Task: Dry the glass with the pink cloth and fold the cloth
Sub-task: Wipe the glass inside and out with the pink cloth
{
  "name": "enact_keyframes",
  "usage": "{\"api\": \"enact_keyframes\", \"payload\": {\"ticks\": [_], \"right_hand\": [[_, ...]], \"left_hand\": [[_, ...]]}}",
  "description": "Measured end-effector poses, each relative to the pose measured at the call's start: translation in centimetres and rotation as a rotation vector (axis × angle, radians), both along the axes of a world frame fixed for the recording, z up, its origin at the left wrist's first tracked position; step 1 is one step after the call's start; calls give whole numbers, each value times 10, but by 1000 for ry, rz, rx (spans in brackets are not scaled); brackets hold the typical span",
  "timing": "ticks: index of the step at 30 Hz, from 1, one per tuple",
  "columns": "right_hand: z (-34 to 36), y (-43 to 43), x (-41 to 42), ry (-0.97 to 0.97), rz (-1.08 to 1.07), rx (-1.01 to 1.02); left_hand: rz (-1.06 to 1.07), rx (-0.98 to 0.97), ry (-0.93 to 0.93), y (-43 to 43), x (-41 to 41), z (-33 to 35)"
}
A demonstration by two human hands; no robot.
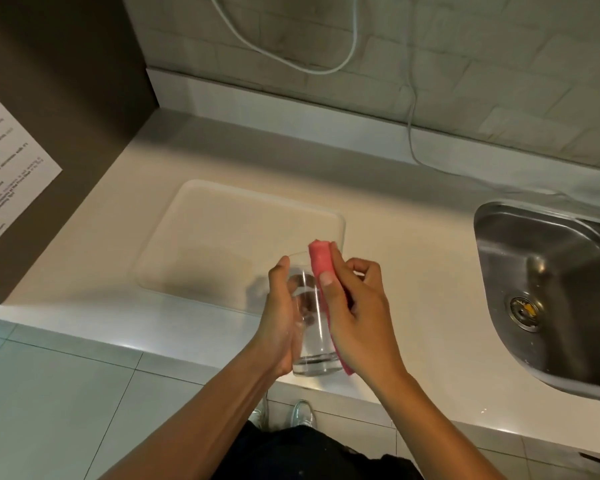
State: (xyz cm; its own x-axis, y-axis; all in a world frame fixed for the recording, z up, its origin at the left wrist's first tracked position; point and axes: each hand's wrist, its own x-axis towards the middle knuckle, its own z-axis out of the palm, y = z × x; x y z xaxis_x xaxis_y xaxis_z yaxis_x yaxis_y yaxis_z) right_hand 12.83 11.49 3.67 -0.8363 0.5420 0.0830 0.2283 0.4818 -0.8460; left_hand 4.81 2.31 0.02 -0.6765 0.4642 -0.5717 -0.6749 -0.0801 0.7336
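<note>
While our left hand wraps around the glass above the counter edge, our right hand presses the pink cloth on its side; glass is slippery and breaks, so we hold its middle tight

1. A pale countertop runs along the tiled wall, above a tiled floor.
2. A shallow white tray lies flat on it, left of centre.
3. A steel sink is set into its right end.
4. A thin white cable trails across its back edge.
</note>
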Motion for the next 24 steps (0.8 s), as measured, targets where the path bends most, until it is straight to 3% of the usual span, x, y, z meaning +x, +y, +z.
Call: {"api": "enact_keyframes", "payload": {"ticks": [4, 9, 13, 19, 22, 24], "right_hand": [[-11, -16, 24, 44, 163, 125], [-2, -5, -1, -6, 36, 74], [-6, -30, 26, -8, 184, 306], [-3, -18, 10, -35, 26, 92], [-5, -30, 25, -19, 149, 266], [-11, -31, 41, -9, 205, 276]], "left_hand": [[14, 40, 17, -5, -18, 3], [13, -46, 29, -1, -3, -6], [-34, 109, -41, -12, -13, -13], [19, 13, -91, -3, -4, -5], [40, 60, -92, -6, -22, -4], [86, 31, -94, -7, -27, -4]]}}
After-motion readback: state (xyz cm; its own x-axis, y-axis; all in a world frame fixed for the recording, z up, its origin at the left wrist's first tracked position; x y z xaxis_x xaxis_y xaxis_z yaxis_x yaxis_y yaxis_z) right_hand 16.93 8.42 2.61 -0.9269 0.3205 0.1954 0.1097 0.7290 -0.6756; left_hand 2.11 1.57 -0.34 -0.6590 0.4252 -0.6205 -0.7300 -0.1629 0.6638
